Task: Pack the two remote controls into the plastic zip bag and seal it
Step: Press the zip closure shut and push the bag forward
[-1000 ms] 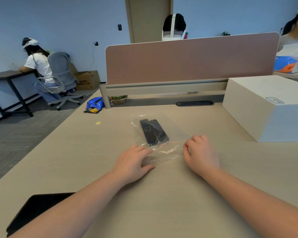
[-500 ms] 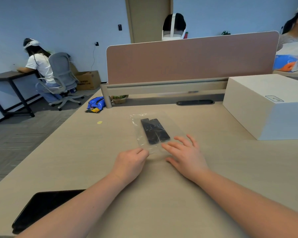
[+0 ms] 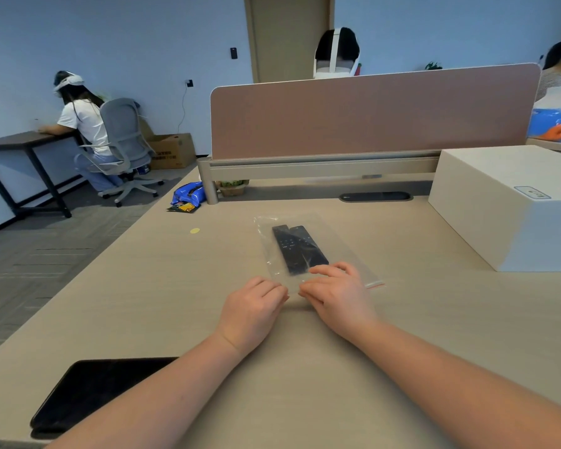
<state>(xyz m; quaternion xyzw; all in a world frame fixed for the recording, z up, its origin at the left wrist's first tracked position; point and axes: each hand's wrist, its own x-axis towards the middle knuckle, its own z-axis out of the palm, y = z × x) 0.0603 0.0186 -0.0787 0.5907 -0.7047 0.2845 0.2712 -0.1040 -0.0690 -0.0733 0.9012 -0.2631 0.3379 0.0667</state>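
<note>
Sealing is the step in hand, judged from the layout: both remote controls (image 3: 298,249) lie side by side inside the plastic zip bag (image 3: 334,251), which lies flat on the desk (image 3: 305,367), just beyond the fingertips. Left hand (image 3: 251,311) rests with fingers (image 3: 272,291) loosely curled, tips on or at the near edge of the bag; no clear pinch visible, cannot tell whether film is actually gripped. Right hand (image 3: 337,294) lies flat, fingers spread and pressing down on the bag mouth, just nearer than the remotes' near ends. Red zip strip (image 3: 374,284) shows to the right of the right hand; whether that stretch is closed cannot be told. To do this well: anchor one end of the strip with the left fingers, run the right fingers outward along the strip toward the exposed red end with steady pressure, keeping the film flat against the desk so the tracks mate. Keep the remotes pushed away from the mouth so they do not bulge the seal. Expel trapped air first. Risk, as a judgement: thin film may wrinkle under the fingers and leave a gap.
</note>
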